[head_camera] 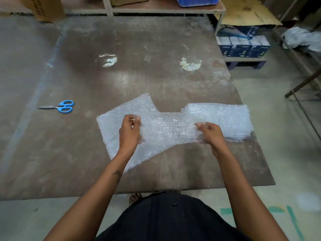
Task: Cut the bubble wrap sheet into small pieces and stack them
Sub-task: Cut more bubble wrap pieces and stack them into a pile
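A clear bubble wrap piece (166,131) is held just above the brown table (121,80) near its front right. My left hand (130,131) grips its left part with curled fingers. My right hand (209,133) pinches its right part. Beneath it on the left lies a larger bubble wrap sheet (111,126). On the right sits a stack of cut bubble wrap pieces (224,117), reaching the table's right edge. Blue-handled scissors (60,106) lie shut on the table, far to the left of both hands.
A cardboard box (46,8) stands at the table's back left. Shelving with a blue crate (196,0) runs along the back. Dark boxes (243,44) sit on a low pallet to the right. The table's front edge is close to my body.
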Motion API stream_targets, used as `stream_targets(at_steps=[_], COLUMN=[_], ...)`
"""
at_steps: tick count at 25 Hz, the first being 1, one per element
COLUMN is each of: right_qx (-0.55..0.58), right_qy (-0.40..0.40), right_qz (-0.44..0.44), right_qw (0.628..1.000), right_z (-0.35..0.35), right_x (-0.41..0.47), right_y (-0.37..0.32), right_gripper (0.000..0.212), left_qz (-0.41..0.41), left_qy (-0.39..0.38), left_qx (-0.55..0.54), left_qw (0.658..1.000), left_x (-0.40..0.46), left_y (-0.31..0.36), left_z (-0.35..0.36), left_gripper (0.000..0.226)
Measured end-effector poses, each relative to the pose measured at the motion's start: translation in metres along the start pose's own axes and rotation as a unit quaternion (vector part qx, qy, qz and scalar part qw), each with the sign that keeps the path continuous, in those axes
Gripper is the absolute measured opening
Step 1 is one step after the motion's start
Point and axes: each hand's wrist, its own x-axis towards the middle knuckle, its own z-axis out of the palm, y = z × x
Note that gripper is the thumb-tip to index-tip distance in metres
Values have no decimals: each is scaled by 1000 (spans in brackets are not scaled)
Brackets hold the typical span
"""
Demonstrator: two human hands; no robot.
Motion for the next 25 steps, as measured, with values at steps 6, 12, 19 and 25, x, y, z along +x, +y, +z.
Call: stream_targets(at_steps=[6, 12, 19, 25], right_qx=[-9, -143, -520, -536], right_qy=[184, 265, 346, 139], right_qz=[-62, -113, -219, -193], right_qw=[981, 947, 749, 810], right_z=[-106, -160, -126, -73], right_x=[38, 84, 84, 99], right_y=[1, 6, 19, 37], right_gripper=[27, 39, 59, 65], left_qz=[91, 132, 296, 355], left_qy=[-50, -80, 89, -171], left_qx=[89, 118, 234, 457], left_qw=[991, 981, 922, 798], left_x=[26, 41, 36, 26], left_y=[36, 24, 11, -3], left_z=[109, 206, 225, 248], left_gripper=[32, 33, 62, 66])
